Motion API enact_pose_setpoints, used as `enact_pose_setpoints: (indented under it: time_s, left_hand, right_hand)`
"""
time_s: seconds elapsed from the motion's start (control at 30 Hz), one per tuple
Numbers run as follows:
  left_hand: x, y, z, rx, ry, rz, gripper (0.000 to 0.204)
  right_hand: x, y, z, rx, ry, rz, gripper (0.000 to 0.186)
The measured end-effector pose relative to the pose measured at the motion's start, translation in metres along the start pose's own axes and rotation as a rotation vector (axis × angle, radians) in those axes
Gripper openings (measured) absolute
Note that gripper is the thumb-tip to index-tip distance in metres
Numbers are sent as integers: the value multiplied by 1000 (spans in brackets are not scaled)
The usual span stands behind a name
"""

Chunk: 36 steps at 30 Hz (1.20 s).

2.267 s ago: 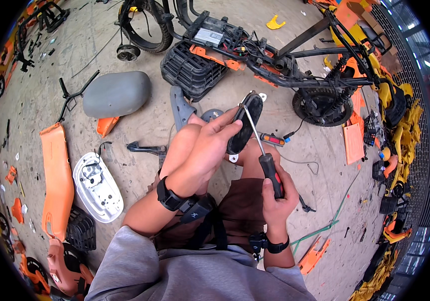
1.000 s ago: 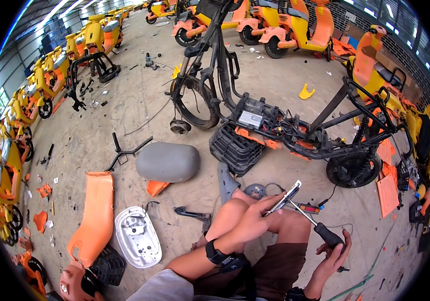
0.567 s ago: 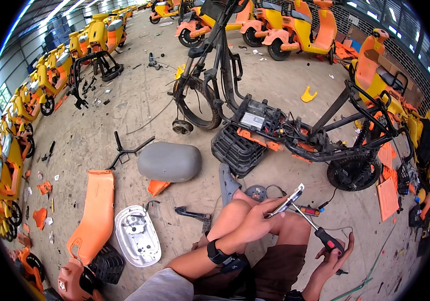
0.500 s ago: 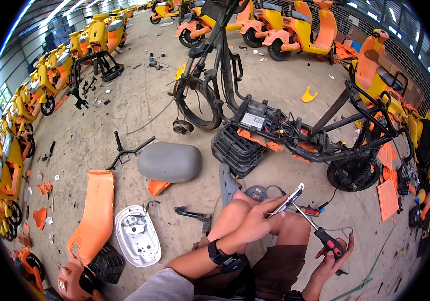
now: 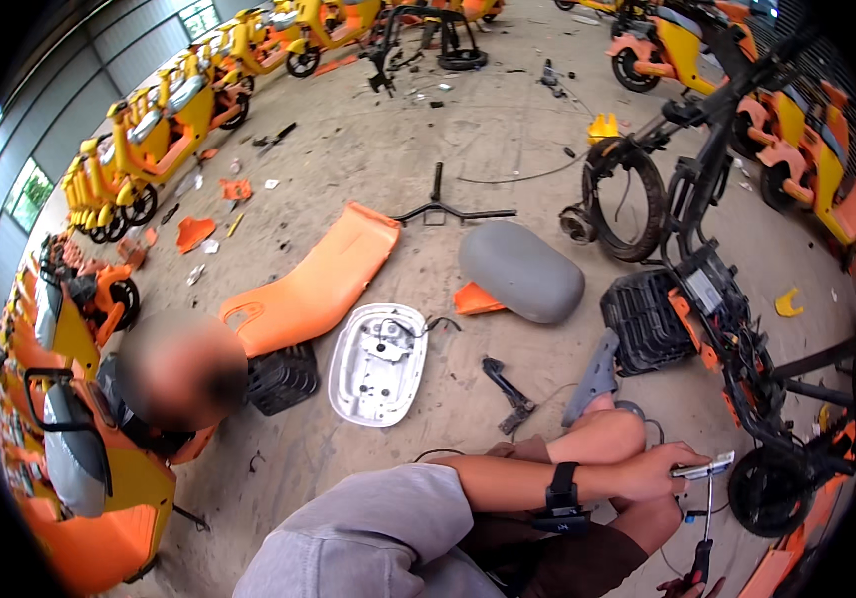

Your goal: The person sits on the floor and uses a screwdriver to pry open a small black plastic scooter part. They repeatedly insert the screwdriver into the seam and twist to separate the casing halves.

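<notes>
My left hand (image 5: 655, 472) grips a thin, flat piece with a silver edge (image 5: 707, 467), held out over my bent knee. The exact kind of this piece cannot be made out. Below it, at the lower edge of the view, my right hand (image 5: 689, 586) is closed around a screwdriver (image 5: 704, 556) with a dark handle. Its metal shaft points up, and the tip meets or nearly meets the underside of the flat piece. Part of my right hand is cut off by the frame. A grey shoe (image 5: 592, 379) shows ahead of my legs.
A stripped scooter frame (image 5: 737, 329) stands at right, beside a black basket (image 5: 642, 317). Ahead lie a grey seat (image 5: 525, 274), a white shell (image 5: 376, 374), an orange panel (image 5: 318, 284) and a black bracket (image 5: 508, 391). Yellow-orange scooters (image 5: 164, 140) line the left side.
My view has swung to the left, so the floor parts and scooter frame sit farther right in the picture. Both hands keep hold of the flat piece and the screwdriver.
</notes>
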<state>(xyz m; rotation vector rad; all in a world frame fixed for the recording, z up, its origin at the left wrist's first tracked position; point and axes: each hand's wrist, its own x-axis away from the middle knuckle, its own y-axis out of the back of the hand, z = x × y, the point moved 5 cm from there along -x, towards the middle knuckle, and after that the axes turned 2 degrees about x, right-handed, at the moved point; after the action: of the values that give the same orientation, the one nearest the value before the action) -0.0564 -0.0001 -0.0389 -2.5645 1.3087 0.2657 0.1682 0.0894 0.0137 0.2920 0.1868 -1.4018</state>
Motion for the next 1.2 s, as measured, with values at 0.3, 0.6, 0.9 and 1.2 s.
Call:
enact_pose_setpoints:
  time_s: [0.3,0.6,0.9,1.2]
  left_hand:
    - [-8,1,1,38,-3,-20,55]
    - [-5,5,8,74,-3,-45,54]
    - [-4,0,-3,22,23,29,54]
    - [-5,1,2,11,-17,1,57]
  right_hand:
    - [-12,-6,1,-139,259,154,58]
    - [-8,-9,4,-101,255,153,58]
    - [-9,2,-3,-147,173,89,55]
    - [-6,-2,1,-13,58,46,61]
